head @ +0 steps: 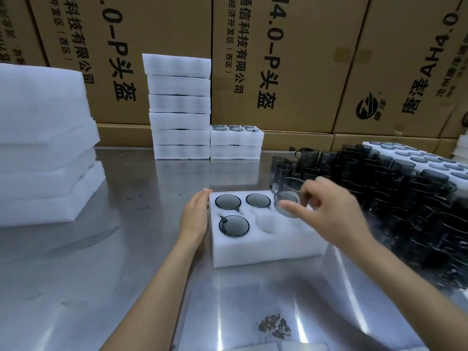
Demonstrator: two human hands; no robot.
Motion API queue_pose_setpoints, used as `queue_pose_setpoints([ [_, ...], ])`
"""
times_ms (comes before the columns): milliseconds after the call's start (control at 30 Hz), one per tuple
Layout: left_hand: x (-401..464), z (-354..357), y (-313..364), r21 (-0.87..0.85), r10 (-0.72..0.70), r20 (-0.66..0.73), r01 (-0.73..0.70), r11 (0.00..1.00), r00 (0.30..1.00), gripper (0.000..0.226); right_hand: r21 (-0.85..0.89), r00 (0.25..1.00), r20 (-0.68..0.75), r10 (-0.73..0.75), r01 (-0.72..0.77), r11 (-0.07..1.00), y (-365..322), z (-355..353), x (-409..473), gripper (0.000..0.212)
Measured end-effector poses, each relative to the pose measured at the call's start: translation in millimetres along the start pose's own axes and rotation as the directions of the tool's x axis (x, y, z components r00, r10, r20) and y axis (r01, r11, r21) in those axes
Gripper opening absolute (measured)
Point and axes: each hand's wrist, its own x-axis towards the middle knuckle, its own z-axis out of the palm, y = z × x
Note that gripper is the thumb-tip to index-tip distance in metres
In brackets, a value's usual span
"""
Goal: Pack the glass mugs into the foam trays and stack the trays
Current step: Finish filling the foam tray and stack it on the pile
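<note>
A white foam tray (266,252) lies on the steel table in front of me. Two smoky glass mugs sit in its back row and one mug (234,225) in the front left pocket; the front middle pocket (268,222) is bare. My left hand (195,216) rests flat against the tray's left side, fingers straight. My right hand (331,211) holds a tilted, blurred glass mug (287,198) over the back right pocket.
A large cluster of dark glass mugs (392,193) covers the table to the right. Packed foam trays stand stacked at the back (179,107), with a lower stack (236,144) beside it. Bare foam trays (43,148) are piled at left. Cardboard boxes line the wall.
</note>
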Motion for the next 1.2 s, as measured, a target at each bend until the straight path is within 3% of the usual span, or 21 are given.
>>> queue_pose_setpoints([
  [200,-9,0,1,0.046,0.015,0.041,-0.017,0.999,0.999,0.036,0.017,0.986,0.165,0.002,-0.005,1.0,-21,26,-18,0.052],
  [433,-15,-2,6,0.064,0.007,0.064,-0.011,0.998,0.998,0.059,-0.104,0.986,0.164,0.012,0.006,0.995,-21,28,-17,0.051],
  [600,-14,-2,3,0.076,0.027,0.072,-0.032,0.997,0.997,0.038,-0.183,0.986,0.159,0.042,-0.013,0.983,-20,31,-17,0.051],
  [700,-15,0,5,0.189,0.137,0.049,-0.144,0.971,0.989,0.026,-0.22,0.977,0.213,0.022,0.026,0.975,-20,35,-21,0.051],
  [800,-22,2,17,0.342,0.364,0.094,-0.373,0.862,0.927,0.034,-0.224,0.961,0.275,0.009,0.055,0.973,-18,34,-22,0.055],
  [933,-43,3,35,0.349,0.536,0.258,-0.595,0.724,0.804,0.045,-0.14,0.947,0.321,-0.03,0.079,0.987,-11,31,-17,0.052],
  [1033,-59,6,39,0.364,0.58,0.417,-0.713,0.599,0.7,0.052,-0.108,0.938,0.345,-0.028,0.07,0.992,-11,31,-16,0.043],
  [1200,-77,8,42,0.4,0.543,0.586,-0.797,0.452,0.602,0.055,-0.176,0.933,0.36,-0.027,0.096,0.98,-15,27,-17,0.044],
])
